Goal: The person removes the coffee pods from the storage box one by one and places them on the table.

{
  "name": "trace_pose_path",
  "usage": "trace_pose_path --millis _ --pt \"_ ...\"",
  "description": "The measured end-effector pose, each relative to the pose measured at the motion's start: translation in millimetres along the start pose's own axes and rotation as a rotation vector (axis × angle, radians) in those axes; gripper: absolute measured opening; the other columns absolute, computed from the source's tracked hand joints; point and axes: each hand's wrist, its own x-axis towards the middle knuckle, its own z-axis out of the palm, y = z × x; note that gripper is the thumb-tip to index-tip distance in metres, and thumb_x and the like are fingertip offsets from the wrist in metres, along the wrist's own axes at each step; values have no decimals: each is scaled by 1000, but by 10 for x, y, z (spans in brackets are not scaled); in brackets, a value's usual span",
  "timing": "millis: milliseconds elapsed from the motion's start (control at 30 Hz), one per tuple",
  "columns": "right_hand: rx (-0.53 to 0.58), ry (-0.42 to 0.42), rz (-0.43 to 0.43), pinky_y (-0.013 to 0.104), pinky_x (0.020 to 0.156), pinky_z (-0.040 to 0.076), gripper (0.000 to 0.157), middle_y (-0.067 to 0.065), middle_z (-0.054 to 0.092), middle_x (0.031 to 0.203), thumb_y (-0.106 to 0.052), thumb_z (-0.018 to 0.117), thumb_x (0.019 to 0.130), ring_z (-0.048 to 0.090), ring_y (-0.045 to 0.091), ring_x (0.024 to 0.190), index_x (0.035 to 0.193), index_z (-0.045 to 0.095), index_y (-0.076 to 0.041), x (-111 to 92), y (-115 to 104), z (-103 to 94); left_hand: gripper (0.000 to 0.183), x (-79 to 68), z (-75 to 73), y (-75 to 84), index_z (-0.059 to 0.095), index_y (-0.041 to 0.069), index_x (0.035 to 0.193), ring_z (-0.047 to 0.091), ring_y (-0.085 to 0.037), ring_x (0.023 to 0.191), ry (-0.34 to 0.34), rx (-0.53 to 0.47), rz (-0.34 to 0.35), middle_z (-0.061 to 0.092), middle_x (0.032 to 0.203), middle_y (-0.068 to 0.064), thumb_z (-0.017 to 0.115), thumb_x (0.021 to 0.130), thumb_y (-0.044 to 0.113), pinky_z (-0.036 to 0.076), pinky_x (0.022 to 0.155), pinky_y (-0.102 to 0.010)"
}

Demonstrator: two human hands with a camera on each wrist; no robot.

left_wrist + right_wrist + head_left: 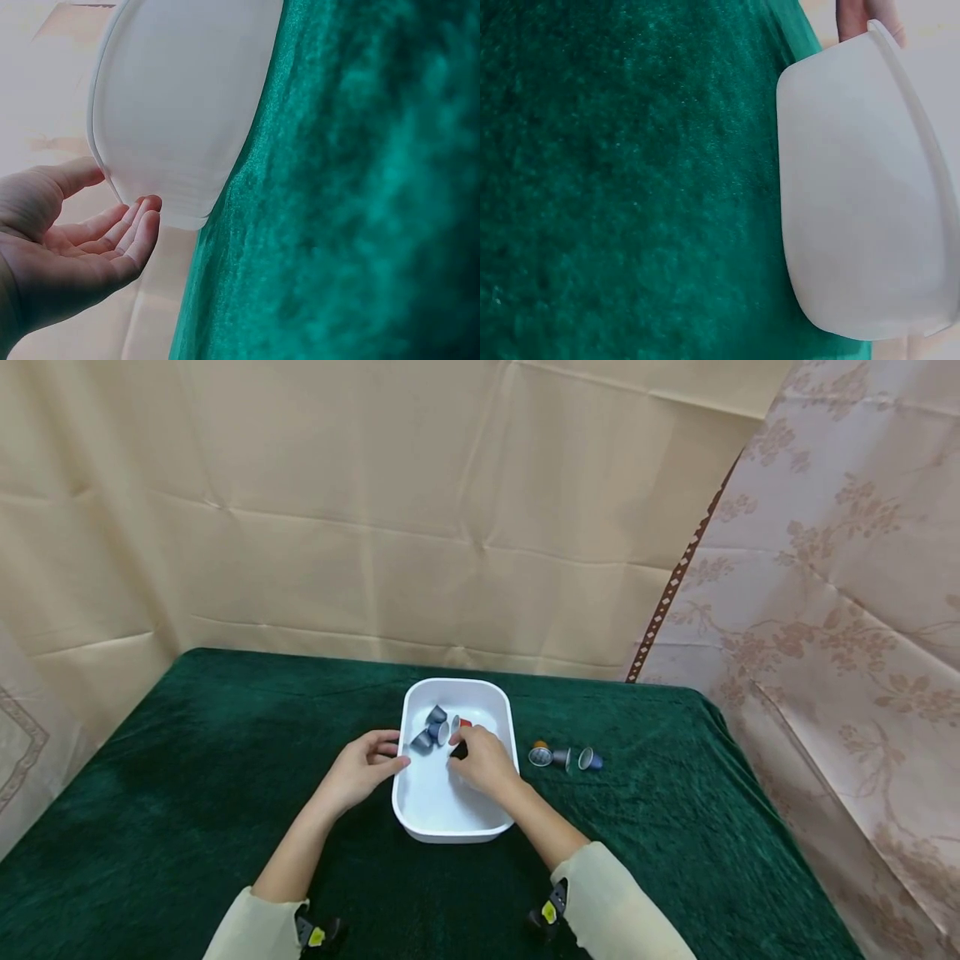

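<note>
A white tray (427, 802) stands on the green cloth. My left hand (363, 770) grips its left rim, thumb over the edge and fingers along the outer wall; the left wrist view shows the same hand (90, 240) at the rim. My right hand (486, 762) reaches over the right rim, pinching a black coffee capsule (459, 750) low inside the tray. Close by lie a red capsule (466, 723), partly hidden by the fingers, and several blue-grey capsules (438, 732). From the right wrist, the tray's outer wall (855, 195) shows, and the right hand is hidden.
To the right of the tray, an orange capsule (540, 753), a dark grey capsule (561, 758) and a blue capsule (590, 759) lie in a row on the green cloth (645, 827). Beige curtain (420, 527) hangs behind the table, patterned fabric (840, 610) at right.
</note>
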Motion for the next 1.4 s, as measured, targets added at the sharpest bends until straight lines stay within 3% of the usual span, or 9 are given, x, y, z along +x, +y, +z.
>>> trace_pose_path --millis 367,733,1000,1400 --pt "20 31 -19 32 78 48 25 8 63 101 -14 68 82 53 17 83 106 66 -8 -71 -10 -113 53 12 -5 9 44 9 135 61 -25 104 5 11 0 56 123 -16 62 88 27 54 86 -37" --pt "70 54 -31 37 87 49 27 9 63 109 -15 68 83 54 19 91 109 66 -9 -159 -21 -186 51 -5 -1 27 44 9 135 61 -25 104 9 17 -8 56 124 -16 61 90 25 54 86 -38" --pt "59 70 -46 31 76 48 24 6 63 99 -15 68 82 52 16 83 105 67 -8 -189 2 -221 52 8 5 11 44 9 136 61 -24 104 8 13 -1 56 124 -16 61 89 25 54 86 -38" --pt "71 68 -25 29 71 47 25 7 61 98 -17 68 83 52 18 82 106 66 -8 -240 30 -302 56 16 -5 7 43 10 136 60 -25 106 1 14 -6 55 125 -16 62 88 28 53 87 -38"
